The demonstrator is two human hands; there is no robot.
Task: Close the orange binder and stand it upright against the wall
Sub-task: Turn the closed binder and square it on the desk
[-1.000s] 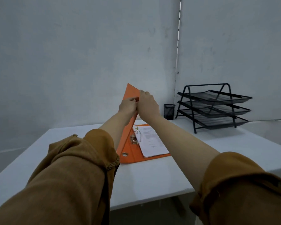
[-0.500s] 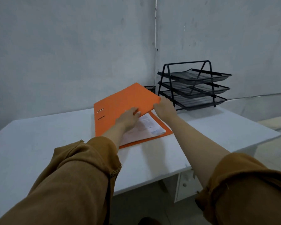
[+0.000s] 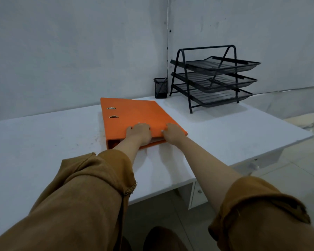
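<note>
The orange binder [image 3: 134, 115] lies flat and closed on the white desk [image 3: 43, 142], its spine to the left with two metal ring slots showing on the cover. My left hand [image 3: 140, 134] rests on the near edge of the cover, fingers curled over it. My right hand [image 3: 171, 132] presses on the cover near its front right corner. Both hands touch the binder from the near side. The grey wall [image 3: 80, 51] rises behind the desk, a short way beyond the binder's far edge.
A black three-tier wire letter tray [image 3: 214, 78] stands at the back right of the desk. A small black mesh pen cup [image 3: 160, 87] sits in the corner beside it. Desk drawers [image 3: 198, 194] hang below the front right edge.
The orange cover, held upright a second ago, has swung down over the papers and now lies shut. Both hands followed it down to the near edge.
</note>
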